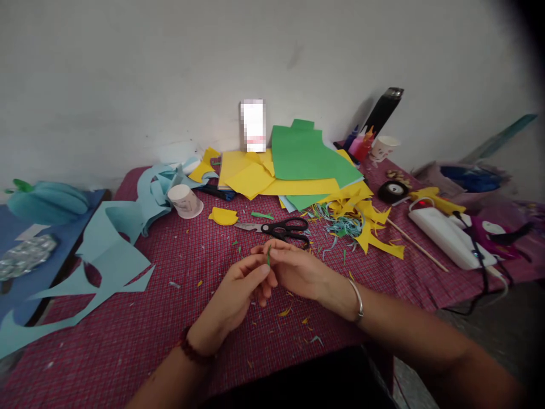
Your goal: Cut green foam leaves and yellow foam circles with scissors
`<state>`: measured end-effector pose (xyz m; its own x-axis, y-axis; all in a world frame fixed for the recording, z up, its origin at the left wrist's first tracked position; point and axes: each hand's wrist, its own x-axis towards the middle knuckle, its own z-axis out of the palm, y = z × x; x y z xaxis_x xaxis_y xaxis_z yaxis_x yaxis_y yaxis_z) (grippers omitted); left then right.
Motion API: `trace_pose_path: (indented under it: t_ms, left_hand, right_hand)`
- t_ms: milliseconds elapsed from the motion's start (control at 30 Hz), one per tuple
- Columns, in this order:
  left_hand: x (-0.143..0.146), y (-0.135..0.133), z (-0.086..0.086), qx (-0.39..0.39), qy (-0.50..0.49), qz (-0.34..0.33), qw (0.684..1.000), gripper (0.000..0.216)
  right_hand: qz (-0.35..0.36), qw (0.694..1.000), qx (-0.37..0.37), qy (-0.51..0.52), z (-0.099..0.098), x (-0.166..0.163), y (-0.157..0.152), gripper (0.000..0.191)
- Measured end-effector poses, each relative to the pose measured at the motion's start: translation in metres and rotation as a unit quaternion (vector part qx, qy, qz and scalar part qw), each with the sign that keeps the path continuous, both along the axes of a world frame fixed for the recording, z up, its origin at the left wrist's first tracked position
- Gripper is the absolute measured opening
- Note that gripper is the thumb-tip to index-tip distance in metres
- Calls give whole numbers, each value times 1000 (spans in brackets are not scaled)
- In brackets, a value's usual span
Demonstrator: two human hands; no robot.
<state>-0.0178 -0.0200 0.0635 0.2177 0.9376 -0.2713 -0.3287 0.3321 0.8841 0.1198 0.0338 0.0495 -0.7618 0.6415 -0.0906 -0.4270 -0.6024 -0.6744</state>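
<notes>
Near the middle of the table, a small narrow green paper strip (pixel 268 255) stands between the fingers of both hands. My left hand (pixel 240 287) pinches it with thumb and fingers. My right hand (pixel 300 271) closes on it from the other side, partly hiding it. Just beyond my hands lie black-handled scissors (pixel 283 228), blades pointing left. Another green paper strip (pixel 262 216) rests behind them, and a folded yellow paper piece (pixel 223 216) is by the blade tips. Small paper snippets are scattered on the cloth around my hands.
Green sheets (pixel 309 153) and yellow sheets (pixel 251 182) pile against the wall below a phone (pixel 252 126). Blue paper offcuts (pixel 110 244) spread left of a paper cup (pixel 184 201). A glue gun (pixel 438 200), a white power strip (pixel 451 237) and a thin stick (pixel 415 244) lie right.
</notes>
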Motion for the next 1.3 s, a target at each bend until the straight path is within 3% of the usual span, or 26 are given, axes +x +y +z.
trace_pose_path:
  t_ms: [300,467,800,1300]
  left_hand:
    - [0,0,-9,20,42,16,999,18]
    - [1,0,-8,19,54,21,998,17]
    - [3,1,-10,40,107,33,993,21]
    - [7,3,-8,37,127,75,988,18]
  right_hand:
    - [-18,1000,-26,-2,-2,-2,-2,22]
    - [1,1000,-10,9,2,-2,-2,24]
    - [-88,994,37,-60,6,-1,-4,18]
    - [-101,990,57,-83,6,0,-3,16]
